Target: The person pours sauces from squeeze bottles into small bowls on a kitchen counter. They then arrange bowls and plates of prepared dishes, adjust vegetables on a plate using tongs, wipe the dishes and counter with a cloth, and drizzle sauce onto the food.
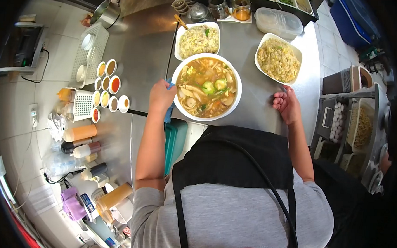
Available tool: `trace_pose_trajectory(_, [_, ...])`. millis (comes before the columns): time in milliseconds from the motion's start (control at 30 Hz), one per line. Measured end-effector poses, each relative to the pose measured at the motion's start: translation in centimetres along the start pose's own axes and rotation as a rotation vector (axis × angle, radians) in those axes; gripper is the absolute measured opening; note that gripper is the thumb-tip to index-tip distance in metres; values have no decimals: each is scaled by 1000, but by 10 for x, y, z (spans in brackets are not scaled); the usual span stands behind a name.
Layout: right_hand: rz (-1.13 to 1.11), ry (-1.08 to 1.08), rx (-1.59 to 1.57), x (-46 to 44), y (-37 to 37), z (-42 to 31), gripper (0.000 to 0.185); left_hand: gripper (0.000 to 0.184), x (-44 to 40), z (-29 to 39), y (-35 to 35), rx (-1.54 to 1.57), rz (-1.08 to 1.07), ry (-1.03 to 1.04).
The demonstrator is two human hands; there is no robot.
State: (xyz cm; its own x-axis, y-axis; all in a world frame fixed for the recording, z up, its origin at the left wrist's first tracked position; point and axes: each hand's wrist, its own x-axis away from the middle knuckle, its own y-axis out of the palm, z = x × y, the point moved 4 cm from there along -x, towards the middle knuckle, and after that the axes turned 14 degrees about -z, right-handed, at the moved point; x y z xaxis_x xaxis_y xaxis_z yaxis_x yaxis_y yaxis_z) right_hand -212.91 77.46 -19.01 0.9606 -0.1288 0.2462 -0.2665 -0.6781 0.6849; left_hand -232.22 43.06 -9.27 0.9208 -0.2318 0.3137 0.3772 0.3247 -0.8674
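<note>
A large white bowl point(177, 67) of brown soup with mushrooms, green vegetable pieces and sliced meat stands at the counter's front edge. My left hand point(161, 96) is closed on a blue cloth point(168, 113) at the bowl's left side. Close to the lower corner of a white dish of fried rice point(278, 60) is my right hand point(288, 105), its fingers curled. A small dark bit shows between its fingertips and the dish; what it is, I cannot make out. Behind the soup sits a second square dish of fried rice point(199, 40), with a wooden handle at its corner.
Several small sauce cups point(114, 84) stand on the left, beside white plastic baskets point(83, 105) and squeeze bottles point(82, 132). At the back are spice jars point(241, 9) and a clear lidded container point(278, 22). Eggs point(337, 122) and noodles point(363, 123) fill shelf bins on the right.
</note>
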Motion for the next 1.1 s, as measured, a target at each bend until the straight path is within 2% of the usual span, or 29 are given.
trace_pose_trajectory(167, [-22,-3,-7,0,-1,0,29,25,17,-4,5,-5,-45,-25])
trace_pose_trajectory(267, [-30,-8,-5,0,-2,0,28,23,24,-13,7,158,-105,-55])
trace_pose_trajectory(367, [-43,-11,-11,0,-2,1,27,18,27,-27,2,546,-115,-193])
trace_pose_trajectory(500, [-52,-8,-10,1,0,0,26,13,12,-27,-1,993,-50,-45])
trace_pose_trajectory(700, [-54,-12,3,1,-1,0,26,21,21,-12,3,541,3,65])
trace_pose_trajectory(900, [-71,-5,12,1,1,0,26,21,52,0,12,93,195,223])
trace_pose_trajectory(1000, [-78,8,22,0,2,-1,27,18,63,22,12,-74,149,77])
trace_pose_trajectory(1100, [-85,25,43,-2,1,-1,28,15,70,33,12,-150,127,55])
